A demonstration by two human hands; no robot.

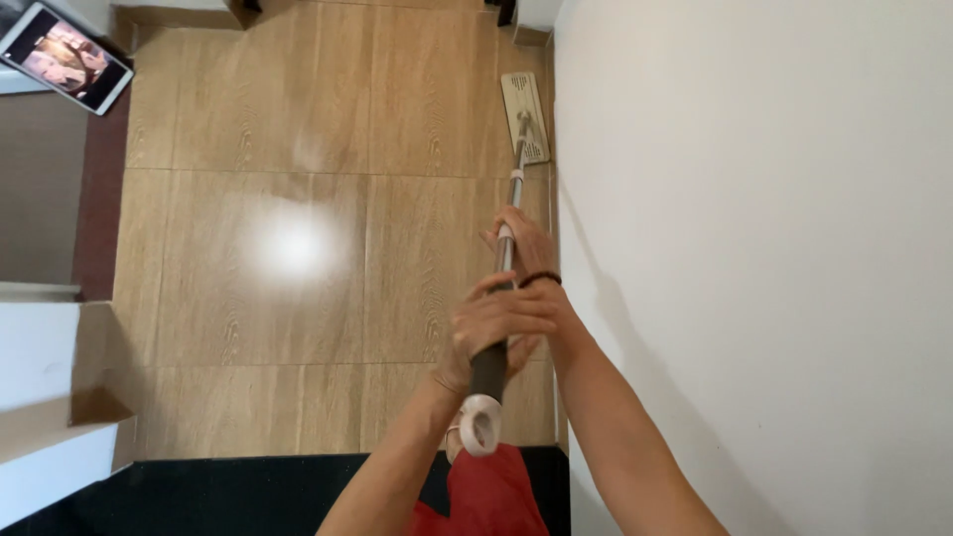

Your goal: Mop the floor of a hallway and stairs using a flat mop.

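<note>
Both hands wrapped tight round mop handle point(503, 288), left hand point(496, 323) nr the looped end, right hand point(523, 243) further down w/ beaded bracelet, prob for leverage, keeping flat mop head point(525, 116) on wood-look floor point(298, 248) beside white wall point(754, 218).

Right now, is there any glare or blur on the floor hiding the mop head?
Head view: a bright glare patch sits on the wood-look floor, left of the mop handle; the mop head by the white wall is clear, slightly soft; edges show wide-angle distortion.
</note>
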